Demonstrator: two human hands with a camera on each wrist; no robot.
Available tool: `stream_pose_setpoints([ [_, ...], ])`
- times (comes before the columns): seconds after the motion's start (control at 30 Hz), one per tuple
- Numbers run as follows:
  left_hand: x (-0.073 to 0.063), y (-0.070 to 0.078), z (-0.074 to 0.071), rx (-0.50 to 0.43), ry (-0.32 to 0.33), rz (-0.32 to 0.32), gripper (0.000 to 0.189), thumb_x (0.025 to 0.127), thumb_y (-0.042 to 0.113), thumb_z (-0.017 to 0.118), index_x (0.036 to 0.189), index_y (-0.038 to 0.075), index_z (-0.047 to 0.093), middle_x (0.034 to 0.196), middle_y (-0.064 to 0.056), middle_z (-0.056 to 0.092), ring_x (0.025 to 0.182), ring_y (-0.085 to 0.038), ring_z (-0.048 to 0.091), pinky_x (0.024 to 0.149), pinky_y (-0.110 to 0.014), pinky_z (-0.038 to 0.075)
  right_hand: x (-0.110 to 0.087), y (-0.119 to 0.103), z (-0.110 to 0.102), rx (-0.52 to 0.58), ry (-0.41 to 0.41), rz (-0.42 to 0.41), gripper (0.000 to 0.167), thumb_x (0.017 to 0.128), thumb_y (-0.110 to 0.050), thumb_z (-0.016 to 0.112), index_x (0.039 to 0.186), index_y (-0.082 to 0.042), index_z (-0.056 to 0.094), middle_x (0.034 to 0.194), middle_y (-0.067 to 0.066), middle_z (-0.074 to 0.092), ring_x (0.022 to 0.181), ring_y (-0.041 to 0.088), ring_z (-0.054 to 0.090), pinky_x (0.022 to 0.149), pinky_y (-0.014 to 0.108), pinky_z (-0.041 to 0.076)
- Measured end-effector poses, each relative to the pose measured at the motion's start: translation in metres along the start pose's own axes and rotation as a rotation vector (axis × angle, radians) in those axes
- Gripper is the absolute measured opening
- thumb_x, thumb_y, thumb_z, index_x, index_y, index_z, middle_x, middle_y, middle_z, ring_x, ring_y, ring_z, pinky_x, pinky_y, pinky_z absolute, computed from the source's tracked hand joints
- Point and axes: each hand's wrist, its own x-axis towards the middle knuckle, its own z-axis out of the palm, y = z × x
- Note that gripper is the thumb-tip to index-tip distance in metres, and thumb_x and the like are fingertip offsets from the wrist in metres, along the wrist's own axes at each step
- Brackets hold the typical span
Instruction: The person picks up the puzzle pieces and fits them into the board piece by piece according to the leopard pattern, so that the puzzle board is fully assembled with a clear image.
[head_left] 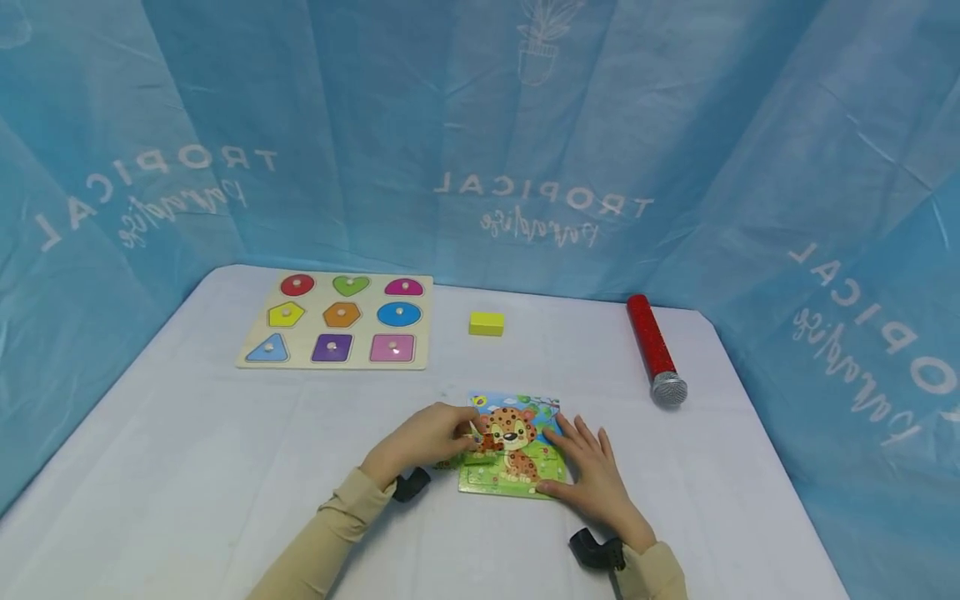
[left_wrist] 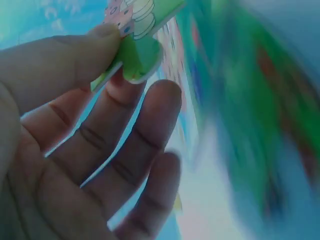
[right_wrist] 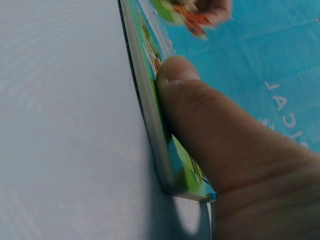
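My left hand (head_left: pixel 435 435) pinches a jigsaw piece (left_wrist: pixel 142 57) between thumb and fingers, above the left part of a leopard jigsaw puzzle (head_left: pixel 517 477). The piece is green with a spotted orange part; its other fingers stay loosely bent in the left wrist view. At the board's right side lies my right hand (head_left: pixel 596 475), fingers spread and fairly straight. Its thumb (right_wrist: pixel 195 95) rests on the board near the edge, in the right wrist view. The spot beneath the held piece is hidden. Something small and green (head_left: pixel 446 463) shows under the left hand, too small to make out.
A wooden shape board (head_left: pixel 360 333) with knobbed pieces lies at the back left. Behind the puzzle is a yellow block (head_left: pixel 487 324). To the right lies a red microphone (head_left: pixel 654 346). Blue curtains (head_left: pixel 525 125) border the white table (head_left: pixel 300 433).
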Motion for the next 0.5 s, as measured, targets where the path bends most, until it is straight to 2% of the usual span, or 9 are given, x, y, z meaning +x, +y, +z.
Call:
stream_pose_setpoints([
  [0.1, 0.014, 0.011, 0.014, 0.055, -0.007, 0.059, 0.009, 0.090, 0.015, 0.068, 0.099, 0.015, 0.068, 0.070, 0.005, 0.061, 0.058, -0.002, 0.047, 0.056, -0.020, 0.039, 0.000, 0.000, 0.001, 0.003, 0.004, -0.006, 0.078, 0.071, -0.046, 0.081, 0.139, -0.016, 0.054, 0.154, 0.012, 0.038, 0.144, 0.044, 0.026, 0.114, 0.067, 0.007],
  [0.2, 0.022, 0.019, 0.026, 0.121, -0.004, 0.088, 0.009, 0.087, 0.019, 0.071, 0.097, 0.016, 0.069, 0.069, 0.007, 0.061, 0.057, 0.000, 0.046, 0.056, -0.019, 0.038, 0.000, -0.001, 0.001, 0.024, 0.007, -0.016, 0.077, 0.071, -0.045, 0.081, 0.138, -0.015, 0.055, 0.154, 0.012, 0.039, 0.144, 0.044, 0.026, 0.113, 0.067, 0.006],
  [0.37, 0.025, 0.024, 0.035, 0.172, -0.016, 0.076, 0.011, 0.085, 0.025, 0.074, 0.094, 0.020, 0.070, 0.070, 0.010, 0.060, 0.058, 0.001, 0.046, 0.055, -0.018, 0.038, 0.000, 0.000, 0.001, 0.016, 0.016, -0.029, 0.077, 0.072, -0.045, 0.080, 0.139, -0.016, 0.054, 0.153, 0.012, 0.039, 0.143, 0.044, 0.028, 0.112, 0.068, 0.008],
  [0.5, 0.024, 0.024, 0.036, 0.197, -0.016, 0.057, 0.015, 0.082, 0.031, 0.077, 0.091, 0.023, 0.070, 0.079, 0.010, 0.061, 0.068, -0.001, 0.050, 0.060, -0.020, 0.041, 0.000, 0.001, 0.000, 0.016, 0.017, -0.026, 0.077, 0.072, -0.044, 0.080, 0.138, -0.015, 0.054, 0.154, 0.013, 0.038, 0.143, 0.044, 0.027, 0.113, 0.067, 0.007],
])
